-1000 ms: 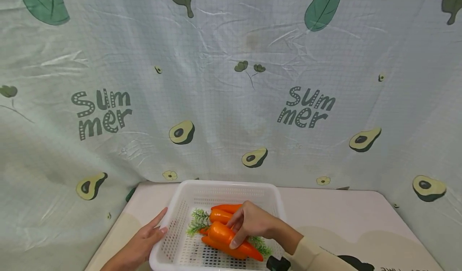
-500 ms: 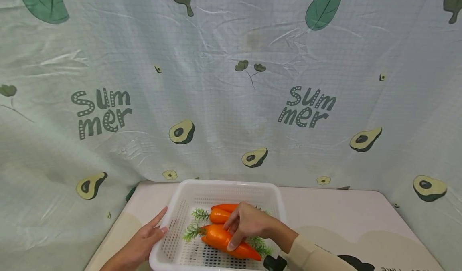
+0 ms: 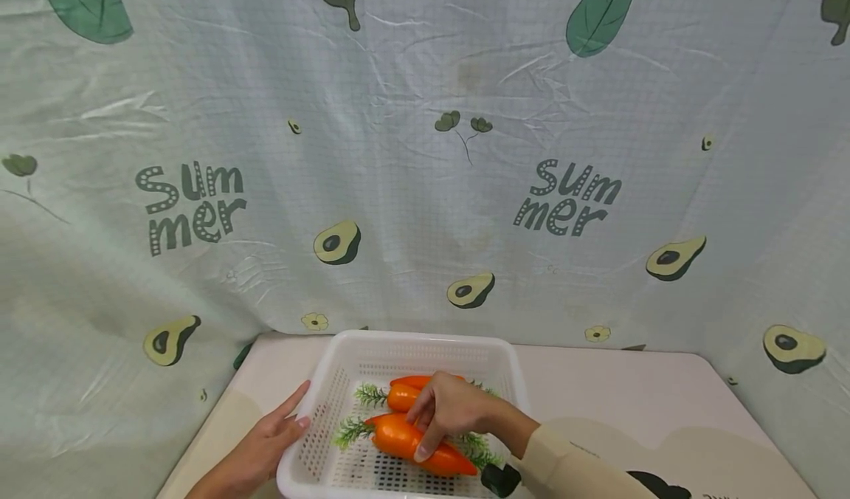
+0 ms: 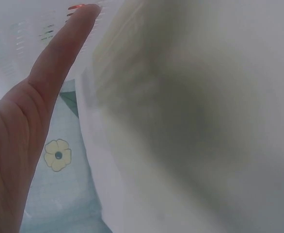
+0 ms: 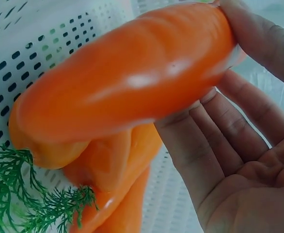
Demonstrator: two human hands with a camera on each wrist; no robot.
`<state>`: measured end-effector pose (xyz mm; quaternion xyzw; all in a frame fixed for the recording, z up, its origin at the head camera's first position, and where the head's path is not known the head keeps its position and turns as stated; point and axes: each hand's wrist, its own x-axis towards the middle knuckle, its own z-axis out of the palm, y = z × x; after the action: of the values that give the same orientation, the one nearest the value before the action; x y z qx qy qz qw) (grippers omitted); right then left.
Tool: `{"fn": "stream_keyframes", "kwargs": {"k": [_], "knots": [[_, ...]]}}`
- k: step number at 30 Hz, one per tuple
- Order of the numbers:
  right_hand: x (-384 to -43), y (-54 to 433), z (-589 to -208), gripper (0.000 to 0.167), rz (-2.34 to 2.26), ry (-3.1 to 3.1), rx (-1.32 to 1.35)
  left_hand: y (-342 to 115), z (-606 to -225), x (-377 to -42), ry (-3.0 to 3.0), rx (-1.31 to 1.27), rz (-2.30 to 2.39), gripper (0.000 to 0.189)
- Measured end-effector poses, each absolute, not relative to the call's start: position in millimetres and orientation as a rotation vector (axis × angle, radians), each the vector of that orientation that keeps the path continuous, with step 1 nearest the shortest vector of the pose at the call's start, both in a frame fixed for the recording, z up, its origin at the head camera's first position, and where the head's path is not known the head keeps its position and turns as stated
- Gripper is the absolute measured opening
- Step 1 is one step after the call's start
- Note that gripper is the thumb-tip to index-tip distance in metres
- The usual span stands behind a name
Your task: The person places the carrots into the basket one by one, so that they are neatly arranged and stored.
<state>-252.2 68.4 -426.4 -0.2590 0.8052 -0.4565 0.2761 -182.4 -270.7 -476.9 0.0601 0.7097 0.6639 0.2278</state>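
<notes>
My right hand (image 3: 458, 409) pinches an orange carrot (image 3: 398, 437) with a green leafy top, thumb on the near side and fingers on the far side. It lies low in a white perforated basket (image 3: 425, 350), leaves pointing left and tip pointing right. The right wrist view shows this carrot (image 5: 132, 80) overlapping other orange carrots (image 5: 120, 196) beneath it. Behind it in the basket lie more carrots (image 3: 402, 397), partly hidden by my right hand. My left hand (image 3: 262, 444) rests against the basket's left side, fingers straight; the left wrist view shows one extended finger (image 4: 59, 58) along the wall.
The basket stands on a pale table (image 3: 598, 392) with dark printing at its near right. A patterned curtain (image 3: 398, 152) hangs behind and around the table. A black device (image 3: 499, 479) sits at my right wrist, over the basket's near right corner.
My right hand has shifted slightly left with the carrot, whose leafy top now lies further left in the basket. My left hand has stayed at the basket's side.
</notes>
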Motion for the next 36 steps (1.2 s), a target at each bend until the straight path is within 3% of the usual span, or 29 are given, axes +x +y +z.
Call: {"fn": "stream_keyframes", "kwargs": {"k": [36], "knots": [[-254.9, 55.7, -434.7, 0.027, -1.154, 2.092, -0.693, -270.7, -475.3, -182.5, 1.958, 0.154, 1.817, 0.080]]}}
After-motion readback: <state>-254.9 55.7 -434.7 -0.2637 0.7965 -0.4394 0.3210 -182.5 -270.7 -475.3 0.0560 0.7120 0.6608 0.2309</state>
